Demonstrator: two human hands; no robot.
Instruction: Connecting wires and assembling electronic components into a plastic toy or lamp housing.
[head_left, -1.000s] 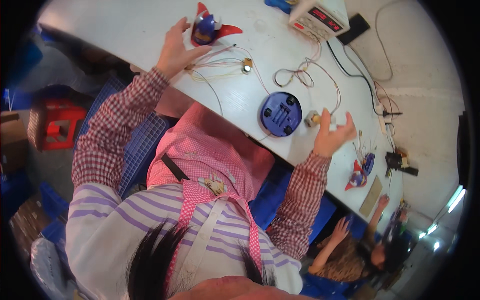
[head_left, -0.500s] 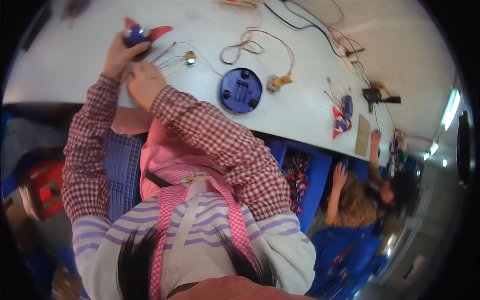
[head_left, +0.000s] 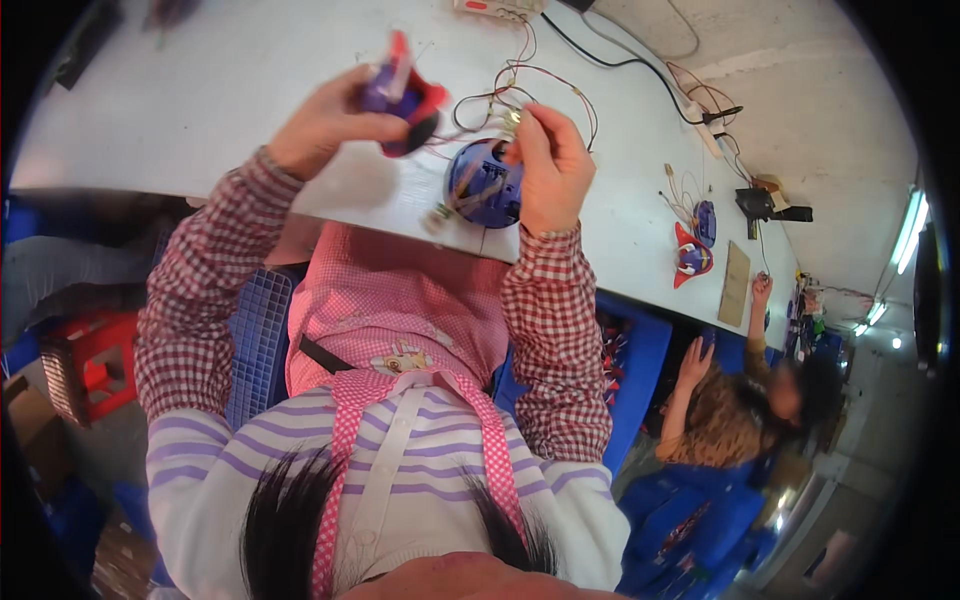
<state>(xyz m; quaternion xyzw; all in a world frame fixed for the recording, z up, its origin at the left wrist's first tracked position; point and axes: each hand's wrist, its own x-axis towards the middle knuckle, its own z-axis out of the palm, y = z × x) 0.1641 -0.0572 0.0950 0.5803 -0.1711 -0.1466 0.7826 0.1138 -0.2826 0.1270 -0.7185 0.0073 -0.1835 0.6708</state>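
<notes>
Toward twelve o'clock spreads the white table [head_left: 200, 130]. At half past twelve a cable [head_left: 578, 91] lies in loops, slack apparently to give reach. Around eleven, the left hand [head_left: 325, 122] wraps the red-and-purple shell [head_left: 392, 95], holding it above the table, perhaps to leave room below. At one, the right hand [head_left: 555, 172] is in a narrow pinch. Between the hands, the blue base [head_left: 487, 190] lies flat, likely for steadiness. At its eight o'clock edge, a small part [head_left: 438, 217] is too blurred to identify. Smallest, a yellow part [head_left: 513, 119] sits in the right hand's pinch, seemingly for fine control.
</notes>
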